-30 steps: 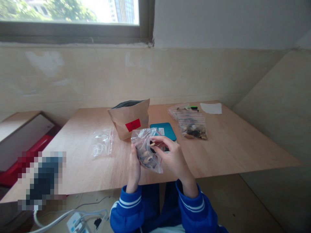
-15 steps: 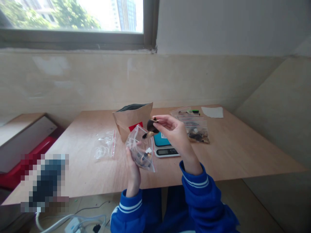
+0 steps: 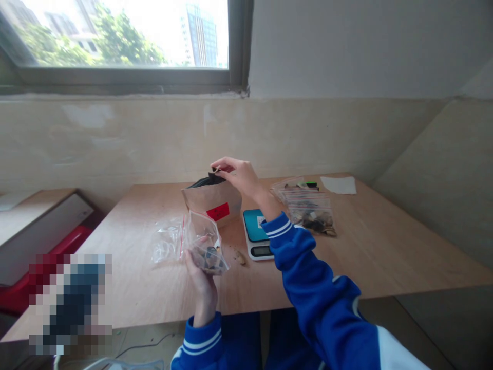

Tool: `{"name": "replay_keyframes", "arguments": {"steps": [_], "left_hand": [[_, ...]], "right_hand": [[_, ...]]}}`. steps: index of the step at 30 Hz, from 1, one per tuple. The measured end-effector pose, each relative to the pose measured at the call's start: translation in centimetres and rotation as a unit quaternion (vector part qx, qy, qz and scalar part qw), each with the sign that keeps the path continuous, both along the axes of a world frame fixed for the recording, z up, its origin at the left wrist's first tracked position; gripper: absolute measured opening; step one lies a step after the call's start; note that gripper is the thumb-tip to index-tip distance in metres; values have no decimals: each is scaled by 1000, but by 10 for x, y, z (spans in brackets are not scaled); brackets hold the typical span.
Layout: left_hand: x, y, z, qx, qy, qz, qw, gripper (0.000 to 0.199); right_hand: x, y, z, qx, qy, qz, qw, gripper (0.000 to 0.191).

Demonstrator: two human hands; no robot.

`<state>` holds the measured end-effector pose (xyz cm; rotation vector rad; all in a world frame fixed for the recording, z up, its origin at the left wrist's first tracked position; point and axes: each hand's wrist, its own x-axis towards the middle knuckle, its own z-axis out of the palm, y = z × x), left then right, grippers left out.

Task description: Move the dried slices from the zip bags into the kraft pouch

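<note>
Head view: a wooden table [image 3: 358, 257] spreads below a window [image 3: 127, 38], and the person's two bare hands are at work over it. Largest on the tabletop is a brown paper bag [image 3: 200, 198] with a red label [image 3: 217, 211], standing upright with its mouth open. To its right, a packed clear bag [image 3: 311, 218] of dark and tan dried pieces lies in front of another clear bag [image 3: 284, 186], partly overlapping it. Between these and the paper bag sits a scale [image 3: 254, 226] with a blue top, partly hidden by the right sleeve [image 3: 304, 257].

The left hand [image 3: 203, 288] grips an open zip bag [image 3: 207, 244] from below and the side, fingers curled around it — some dried pieces show in its lower part. Just beside it, a flat clear bag [image 3: 165, 240] lies on the table. The right hand [image 3: 244, 177] is raised at the mouth of the paper bag, thumb and fingertips pinching a dark piece [image 3: 212, 177].

Toward the far right edge rests a white sheet [image 3: 339, 185]. Smaller still are a black-and-green item [image 3: 311, 184] by the rear bag and a loose tan piece [image 3: 241, 258] — on the table, between the zip bag and the scale.
</note>
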<state>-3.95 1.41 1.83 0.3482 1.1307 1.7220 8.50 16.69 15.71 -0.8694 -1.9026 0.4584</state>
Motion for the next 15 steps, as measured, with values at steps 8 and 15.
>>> {"name": "replay_keyframes", "arguments": {"steps": [8, 15], "left_hand": [[-15, 4, 0, -22, -16, 20, 999, 55], [-18, 4, -2, -24, -14, 26, 999, 55]], "right_hand": [[8, -6, 8, 62, -145, 18, 987, 16], [27, -39, 0, 62, -53, -26, 996, 23]]}}
